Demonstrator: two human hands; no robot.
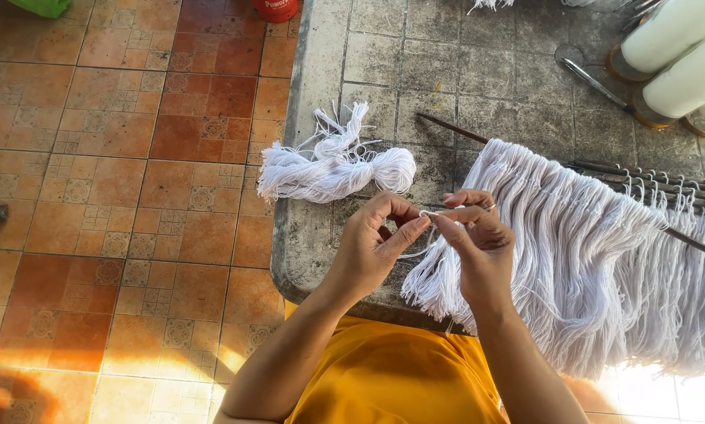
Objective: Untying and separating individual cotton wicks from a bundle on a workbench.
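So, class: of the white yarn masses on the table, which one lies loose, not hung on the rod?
The small bundle of white yarn left of the hands. It lies alone on the stone table, while the long fringe hangs from the rod.

Red cylindrical container [275,9] with white label, top edge, on floor beside table [321,47].

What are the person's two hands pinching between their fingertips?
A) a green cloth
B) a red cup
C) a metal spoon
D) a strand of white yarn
D: the left hand and the right hand meet fingertip to fingertip on a thin strand of white yarn, just above the fringe of white yarn hanging from a rod on the stone table.
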